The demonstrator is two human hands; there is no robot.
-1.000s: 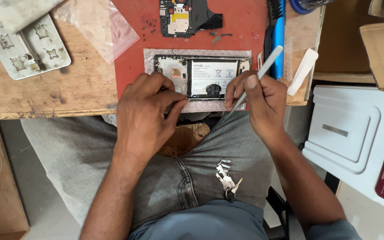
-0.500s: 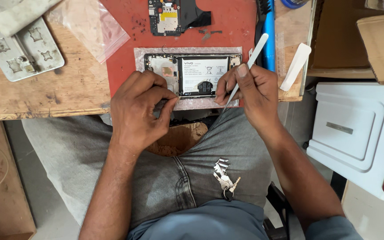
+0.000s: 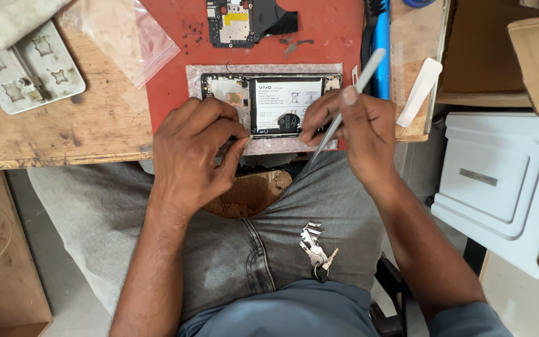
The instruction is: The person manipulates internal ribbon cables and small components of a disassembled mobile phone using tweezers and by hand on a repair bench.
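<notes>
- The grip of the right hand (image 3: 363, 134) is pressed around a thin grey spudger (image 3: 347, 103), held like a pen, its tip at the lower edge of the opened phone (image 3: 269, 103).
- The left hand (image 3: 194, 150) pinches thumb and forefinger together at the phone's lower edge.
- The phone lies with its back off on a bubble-wrap sheet (image 3: 325, 70), on a red mat (image 3: 325, 31) on the wooden worktop (image 3: 63, 131).
- A circuit board (image 3: 229, 22) lies further up the mat.
- A bunch of keys (image 3: 313, 246) hangs at the person's jeans.
</notes>
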